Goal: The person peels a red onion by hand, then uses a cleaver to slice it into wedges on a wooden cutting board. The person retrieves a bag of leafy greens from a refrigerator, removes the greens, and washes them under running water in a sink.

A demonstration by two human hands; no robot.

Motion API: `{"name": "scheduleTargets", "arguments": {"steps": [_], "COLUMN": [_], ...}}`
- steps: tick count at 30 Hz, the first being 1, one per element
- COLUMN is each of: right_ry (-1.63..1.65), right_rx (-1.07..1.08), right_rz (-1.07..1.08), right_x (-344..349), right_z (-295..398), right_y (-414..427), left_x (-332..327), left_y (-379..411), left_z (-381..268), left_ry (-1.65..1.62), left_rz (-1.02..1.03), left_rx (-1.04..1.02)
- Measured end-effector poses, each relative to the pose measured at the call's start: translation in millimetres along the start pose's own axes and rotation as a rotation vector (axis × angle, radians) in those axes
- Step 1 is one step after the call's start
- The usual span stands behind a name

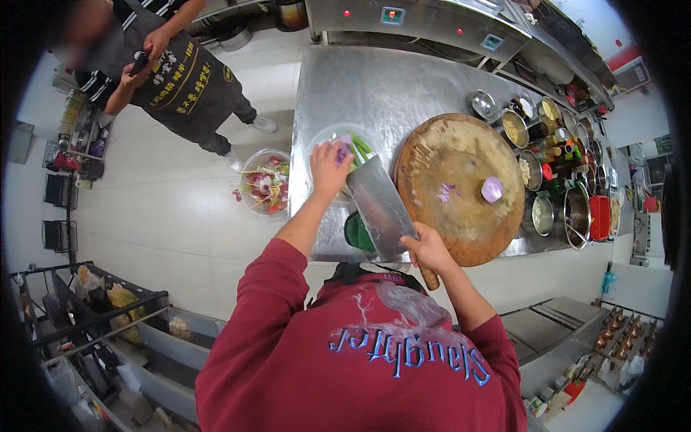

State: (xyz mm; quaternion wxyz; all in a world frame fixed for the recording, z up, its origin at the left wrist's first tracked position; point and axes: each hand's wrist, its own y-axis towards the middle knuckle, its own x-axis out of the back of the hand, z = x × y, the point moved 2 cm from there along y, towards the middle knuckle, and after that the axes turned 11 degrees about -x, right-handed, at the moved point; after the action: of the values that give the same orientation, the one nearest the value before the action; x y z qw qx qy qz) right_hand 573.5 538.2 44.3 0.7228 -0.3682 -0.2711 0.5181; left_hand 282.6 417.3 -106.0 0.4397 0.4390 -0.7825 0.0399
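Note:
My left hand (328, 168) is over a clear round container (319, 136) at the left edge of the steel table. Purple onion pieces (342, 151) show between its thumb and fingers. Green vegetable stalks (360, 147) lie in the container beside them. In my right hand (428, 249) is a broad cleaver (380, 208), gripped at its wooden handle (429, 278). Its blade slants up and left, the far end over the container's rim. Right of the blade, a round wooden chopping block (442, 146) bears a cut purple onion (492, 189) and a few small onion bits (447, 191).
Metal bowls (514, 128), bottles and a red container (599, 217) crowd the table's right side. A green object (358, 232) lies partly under the blade. On the floor at left stands a lined waste bin (264, 183); beyond it is a person (178, 81) in an apron, holding a dark device.

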Motion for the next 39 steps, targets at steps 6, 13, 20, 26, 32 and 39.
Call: {"name": "scheduleTargets", "arguments": {"steps": [6, 13, 20, 26, 32, 39], "right_ry": [0.271, 0.461, 0.474, 0.59, 0.661, 0.75], "right_rx": [-0.003, -0.001, -0.029, 0.032, 0.023, 0.036], "right_rz": [-0.145, -0.399, -0.284, -0.218, -0.282, -0.312], "right_x": [64, 176, 264, 278, 253, 167], "right_z": [-60, -165, -229, -232, -237, -188], "right_y": [-44, -94, -85, -68, -62, -17], "left_x": [-23, -97, -188, -220, -232, -195], "left_y": [6, 2, -26, -18, -5, -4], "left_z": [-24, -211, -314, -351, -336, -298], "left_ry": [0.084, -0.28, -0.157, -0.062, -0.129, -0.241], "left_rz": [0.02, 0.363, 0.615, 0.541, 0.662, 0.668], "left_rx": [-0.095, -0.528, -0.458, -0.409, -0.536, -0.521]}}
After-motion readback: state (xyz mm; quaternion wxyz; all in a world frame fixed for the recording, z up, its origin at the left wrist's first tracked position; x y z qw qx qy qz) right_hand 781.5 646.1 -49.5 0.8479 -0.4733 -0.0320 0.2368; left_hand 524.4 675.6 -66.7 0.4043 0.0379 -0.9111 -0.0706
